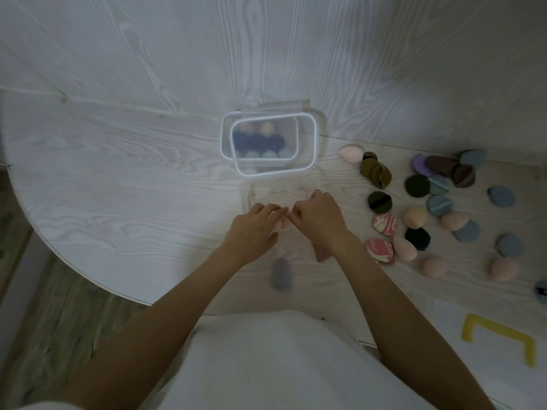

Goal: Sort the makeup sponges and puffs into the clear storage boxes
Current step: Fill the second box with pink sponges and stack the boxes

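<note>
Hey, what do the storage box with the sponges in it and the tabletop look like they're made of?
The storage box looks like clear hard plastic: the sponges show through its walls, and its rim reads white and glossy. The tabletop looks like pale whitewashed wood or a wood-print laminate, matte, with visible grain lines; the picture alone can't tell which.

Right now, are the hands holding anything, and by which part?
Both hands, left and right, meet over a faint clear storage box at its near edge. Whether the fingers grip its rim or a pale piece between them cannot be told.
</note>
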A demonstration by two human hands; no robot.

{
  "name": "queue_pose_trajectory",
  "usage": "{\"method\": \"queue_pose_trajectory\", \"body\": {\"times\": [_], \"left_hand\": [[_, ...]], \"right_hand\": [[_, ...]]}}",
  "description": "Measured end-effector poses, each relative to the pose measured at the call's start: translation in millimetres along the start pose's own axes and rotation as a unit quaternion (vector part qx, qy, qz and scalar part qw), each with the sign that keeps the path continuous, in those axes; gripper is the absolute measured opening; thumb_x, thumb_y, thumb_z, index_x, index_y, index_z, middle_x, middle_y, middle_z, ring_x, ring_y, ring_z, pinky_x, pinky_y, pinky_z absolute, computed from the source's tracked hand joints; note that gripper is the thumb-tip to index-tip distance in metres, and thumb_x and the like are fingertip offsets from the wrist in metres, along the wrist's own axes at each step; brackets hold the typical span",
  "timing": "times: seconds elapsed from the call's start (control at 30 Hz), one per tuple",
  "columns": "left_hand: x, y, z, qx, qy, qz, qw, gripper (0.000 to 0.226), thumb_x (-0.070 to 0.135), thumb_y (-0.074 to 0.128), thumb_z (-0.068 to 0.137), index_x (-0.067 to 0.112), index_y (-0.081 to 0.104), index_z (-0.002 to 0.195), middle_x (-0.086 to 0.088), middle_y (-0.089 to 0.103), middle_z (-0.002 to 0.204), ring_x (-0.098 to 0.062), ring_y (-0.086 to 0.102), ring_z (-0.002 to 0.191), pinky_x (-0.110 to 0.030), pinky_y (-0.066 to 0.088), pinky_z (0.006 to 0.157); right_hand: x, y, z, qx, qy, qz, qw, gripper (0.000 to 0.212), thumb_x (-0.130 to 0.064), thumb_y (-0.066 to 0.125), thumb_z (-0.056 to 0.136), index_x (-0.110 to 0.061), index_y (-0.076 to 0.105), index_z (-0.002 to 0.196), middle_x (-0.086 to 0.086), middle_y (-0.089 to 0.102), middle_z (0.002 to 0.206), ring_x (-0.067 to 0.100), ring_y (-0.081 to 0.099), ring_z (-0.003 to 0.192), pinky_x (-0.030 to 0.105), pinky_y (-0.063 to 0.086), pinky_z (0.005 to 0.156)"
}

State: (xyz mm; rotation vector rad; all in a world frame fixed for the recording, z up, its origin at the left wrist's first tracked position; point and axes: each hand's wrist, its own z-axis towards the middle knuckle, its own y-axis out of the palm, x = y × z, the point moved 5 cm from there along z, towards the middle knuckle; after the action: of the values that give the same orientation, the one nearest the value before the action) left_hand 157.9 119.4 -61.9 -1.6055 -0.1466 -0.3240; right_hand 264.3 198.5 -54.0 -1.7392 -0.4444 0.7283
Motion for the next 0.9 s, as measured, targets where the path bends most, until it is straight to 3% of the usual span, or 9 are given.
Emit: {"method": "queue_pose_trajectory", "body": {"times": [0.1, 0.2, 0.27, 0.37, 0.5, 0.6, 0.67, 0.77, 0.9], "left_hand": [[4, 3, 4, -0.003, 0.011, 0.015, 1.0, 0.047, 0.026, 0.069, 0.08, 0.021, 0.057, 0.125, 0.0, 0.064, 0.113, -0.024, 0.06, 0.091, -0.025, 0.033, 0.048], [3, 3, 4, 0.0, -0.006, 0.004, 1.0, 0.046, 0.024, 0.067, 0.082, 0.027, 0.056, 0.126, 0.003, 0.064, 0.113, -0.023, 0.06, 0.09, -0.026, 0.038, 0.049], [0, 2, 3, 0.003, -0.017, -0.004, 1.0, 0.047, 0.019, 0.073, 0.075, 0.027, 0.061, 0.12, 0.002, 0.067, 0.107, -0.023, 0.062, 0.085, -0.028, 0.045, 0.048], [-5, 0, 3, 0.02, -0.033, -0.004, 0.999, 0.048, 0.015, 0.077, 0.07, 0.027, 0.064, 0.115, 0.0, 0.067, 0.105, -0.024, 0.063, 0.085, -0.03, 0.05, 0.049], [-9, -1, 6, 0.023, -0.055, -0.006, 0.998, 0.047, 0.018, 0.078, 0.07, 0.029, 0.065, 0.114, -0.003, 0.062, 0.104, -0.022, 0.06, 0.087, -0.028, 0.047, 0.047], [-7, 0, 7, 0.023, -0.05, 0.001, 0.998, 0.046, 0.017, 0.077, 0.071, 0.028, 0.065, 0.115, -0.002, 0.061, 0.098, -0.019, 0.059, 0.079, -0.024, 0.042, 0.046], [-6, -1, 7, 0.024, -0.045, 0.004, 0.999, 0.046, 0.017, 0.077, 0.072, 0.028, 0.065, 0.115, -0.001, 0.062, 0.094, -0.019, 0.059, 0.075, -0.024, 0.039, 0.045], [-5, -1, 8, 0.025, -0.039, 0.009, 0.999, 0.046, 0.016, 0.078, 0.071, 0.026, 0.065, 0.114, -0.001, 0.063, 0.091, -0.02, 0.06, 0.073, -0.024, 0.041, 0.043], [-5, -2, 9, 0.026, -0.033, 0.011, 0.999, 0.045, 0.016, 0.078, 0.068, 0.024, 0.067, 0.111, -0.003, 0.063, 0.091, -0.022, 0.059, 0.072, -0.024, 0.039, 0.042]], "right_hand": [[13, -11, -2, 0.019, -0.025, 0.035, 0.999, 0.035, -0.036, 0.047, 0.094, -0.013, 0.073, 0.088, 0.005, 0.07, 0.079, 0.021, 0.049, 0.085, 0.031, 0.032, 0.076], [52, -42, -4, 0.135, 0.047, 0.158, 0.977, 0.022, -0.023, 0.053, 0.092, -0.009, 0.069, 0.086, 0.006, 0.069, 0.081, 0.017, 0.048, 0.078, 0.028, 0.031, 0.069], [84, -54, 5, 0.185, 0.095, 0.154, 0.966, 0.018, -0.017, 0.055, 0.091, -0.006, 0.067, 0.097, 0.011, 0.068, 0.094, 0.021, 0.054, 0.086, 0.027, 0.034, 0.074], [118, -51, 39, 0.142, 0.127, 0.066, 0.98, 0.034, -0.019, 0.057, 0.089, -0.008, 0.055, 0.121, 0.015, 0.057, 0.122, 0.031, 0.049, 0.112, 0.035, 0.035, 0.093], [134, -38, 70, 0.076, 0.137, -0.005, 0.988, 0.062, -0.019, 0.059, 0.089, -0.013, 0.028, 0.143, 0.019, 0.04, 0.141, 0.038, 0.029, 0.131, 0.044, 0.018, 0.111], [140, -28, 67, 0.069, 0.152, -0.044, 0.985, 0.056, -0.014, 0.055, 0.09, -0.009, 0.033, 0.14, 0.024, 0.041, 0.138, 0.04, 0.032, 0.128, 0.046, 0.016, 0.111], [135, -30, 50, 0.106, 0.163, -0.028, 0.98, 0.043, -0.015, 0.053, 0.089, -0.005, 0.046, 0.131, 0.024, 0.048, 0.127, 0.037, 0.043, 0.116, 0.042, 0.029, 0.1], [108, -45, 2, 0.214, 0.176, 0.136, 0.951, 0.028, -0.018, 0.059, 0.085, -0.006, 0.057, 0.11, 0.012, 0.054, 0.106, 0.023, 0.05, 0.089, 0.028, 0.038, 0.072], [55, -49, -40, 0.193, 0.138, 0.299, 0.924, 0.024, -0.018, 0.068, 0.079, -0.014, 0.054, 0.098, -0.002, 0.056, 0.095, 0.01, 0.052, 0.081, 0.019, 0.042, 0.069]]}}
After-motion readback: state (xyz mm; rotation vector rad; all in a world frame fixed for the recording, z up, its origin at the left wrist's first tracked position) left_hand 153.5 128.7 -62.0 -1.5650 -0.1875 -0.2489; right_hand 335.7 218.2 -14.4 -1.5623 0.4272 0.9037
